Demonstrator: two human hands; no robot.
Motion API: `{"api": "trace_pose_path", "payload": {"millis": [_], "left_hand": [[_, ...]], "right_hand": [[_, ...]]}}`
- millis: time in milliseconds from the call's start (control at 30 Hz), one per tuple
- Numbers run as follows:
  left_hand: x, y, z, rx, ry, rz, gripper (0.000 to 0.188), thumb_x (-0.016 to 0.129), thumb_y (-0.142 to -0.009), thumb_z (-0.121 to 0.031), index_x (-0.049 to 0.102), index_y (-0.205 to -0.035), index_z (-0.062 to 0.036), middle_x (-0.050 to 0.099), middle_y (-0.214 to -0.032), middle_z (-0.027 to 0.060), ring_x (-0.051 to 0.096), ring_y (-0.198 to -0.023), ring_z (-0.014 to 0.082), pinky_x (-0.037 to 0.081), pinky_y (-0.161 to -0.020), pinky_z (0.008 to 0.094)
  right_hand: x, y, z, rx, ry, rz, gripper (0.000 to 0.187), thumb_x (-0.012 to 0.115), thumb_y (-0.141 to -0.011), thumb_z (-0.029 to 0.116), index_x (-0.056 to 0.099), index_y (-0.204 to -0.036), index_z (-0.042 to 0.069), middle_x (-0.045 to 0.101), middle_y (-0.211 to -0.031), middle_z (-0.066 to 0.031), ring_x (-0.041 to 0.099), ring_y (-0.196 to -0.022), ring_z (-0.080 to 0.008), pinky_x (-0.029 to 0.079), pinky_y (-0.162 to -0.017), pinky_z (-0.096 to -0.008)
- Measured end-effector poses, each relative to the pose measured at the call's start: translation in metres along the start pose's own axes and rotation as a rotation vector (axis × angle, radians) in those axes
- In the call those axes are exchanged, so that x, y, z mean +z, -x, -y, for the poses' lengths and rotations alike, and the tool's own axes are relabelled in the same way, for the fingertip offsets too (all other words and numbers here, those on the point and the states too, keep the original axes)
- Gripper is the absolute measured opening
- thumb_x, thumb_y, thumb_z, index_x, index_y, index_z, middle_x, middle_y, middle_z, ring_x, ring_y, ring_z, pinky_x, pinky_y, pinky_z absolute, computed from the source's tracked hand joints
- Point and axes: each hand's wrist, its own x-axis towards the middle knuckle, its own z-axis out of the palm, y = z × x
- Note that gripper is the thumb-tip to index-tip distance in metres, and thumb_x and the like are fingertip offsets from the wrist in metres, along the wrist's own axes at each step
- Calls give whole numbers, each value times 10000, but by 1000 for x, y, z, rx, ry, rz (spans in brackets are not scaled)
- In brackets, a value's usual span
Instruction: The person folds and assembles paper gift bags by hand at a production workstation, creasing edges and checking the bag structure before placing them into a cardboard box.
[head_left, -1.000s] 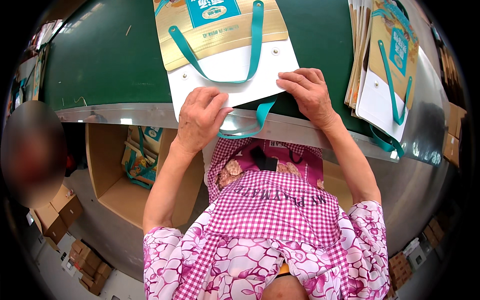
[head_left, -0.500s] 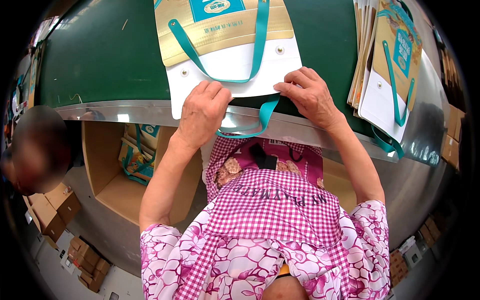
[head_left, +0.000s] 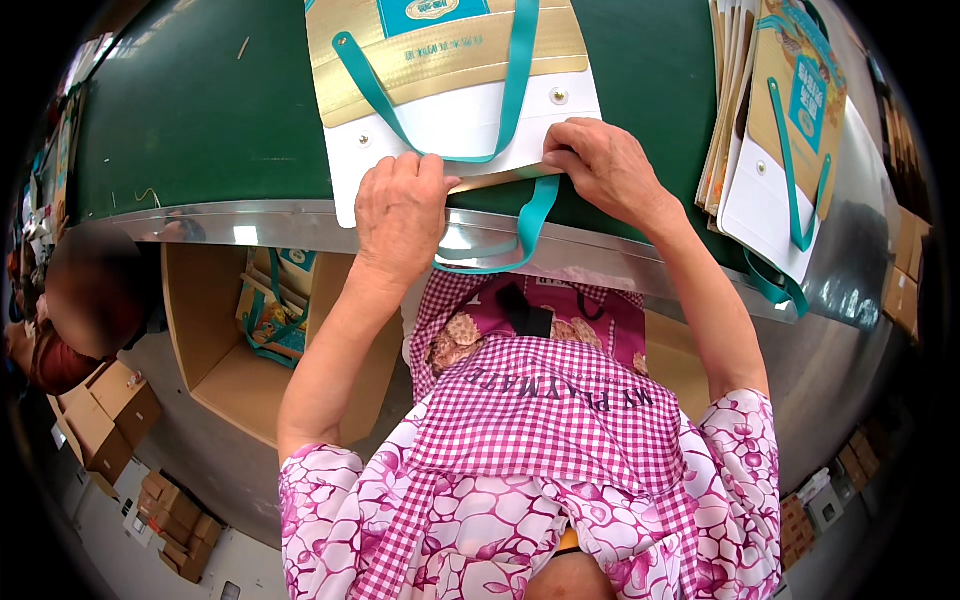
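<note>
A gold-and-white carrier bag (head_left: pixel 455 78) lies on the green table (head_left: pixel 220 135), its white panel toward the person and its near edge by the metal rim (head_left: pixel 285 218). The left hand (head_left: pixel 403 208) bends its fingers over that edge, the grip drawn nearly closed on the panel with the thumb alongside; its fingertips are partly hidden, so how firmly it presses I cannot tell. The right hand (head_left: pixel 603 172) has its grip closed to a pinch, thumb against curled fingers, on the edge further right. Between them the edge lifts, showing a gold strip beneath. Uneven pulling could crease the white panel askew or tear it near the metal eyelet (head_left: pixel 559 96). The front teal ribbon (head_left: pixel 519 65) dips right to the left fingers and could be trapped under them, while a second ribbon loop (head_left: pixel 537 212) hangs over the rim and might snag on a wrist. If the right pinch slips, that side could spring back. A stack of similar bags (head_left: pixel 727 125) stands well apart, at the right.
</note>
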Motion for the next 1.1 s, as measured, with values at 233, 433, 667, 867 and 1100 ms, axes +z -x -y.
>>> {"api": "trace_pose_path", "payload": {"millis": [233, 433, 667, 867, 1100], "left_hand": [[-11, 4, 17, 93, 62, 32, 176, 717, -856, -171, 593, -878, -49, 578, -831, 105, 574, -838, 301, 476, -753, 418], [-28, 15, 39, 134, 189, 41, 119, 705, -847, -101, 614, -901, -46, 572, -844, 94, 565, -862, 295, 461, -766, 409], [1, -7, 51, 90, 289, -36, 122, 687, -886, -145, 630, -866, -39, 579, -796, 103, 574, -816, 301, 458, -756, 409], [4, -19, 62, 117, 191, -13, 284, 716, -880, -275, 558, -813, -49, 574, -734, 109, 564, -714, 312, 455, -701, 400], [-4, -16, 72, 68, 181, 38, 348, 744, -855, -303, 516, -813, -44, 556, -754, 102, 541, -734, 303, 439, -683, 407]], "right_hand": [[12, 0, 6, -35, 192, -114, 158, 689, -863, 185, 656, -837, 32, 657, -799, -122, 659, -813, -324, 519, -701, -434], [9, 0, 6, 8, 170, -102, 148, 694, -867, 183, 653, -843, 43, 653, -811, -119, 654, -810, -328, 520, -711, -443], [4, 5, -6, 53, 167, -161, 150, 689, -883, 201, 649, -855, 59, 652, -834, -112, 648, -800, -322, 515, -681, -432], [7, 6, -5, 71, 176, -251, 174, 729, -851, 176, 606, -858, 54, 628, -816, -102, 633, -778, -323, 506, -673, -427], [8, 11, -16, -26, 238, -303, 227, 762, -817, 191, 576, -860, 69, 585, -802, -75, 581, -785, -294, 477, -698, -418]]}}
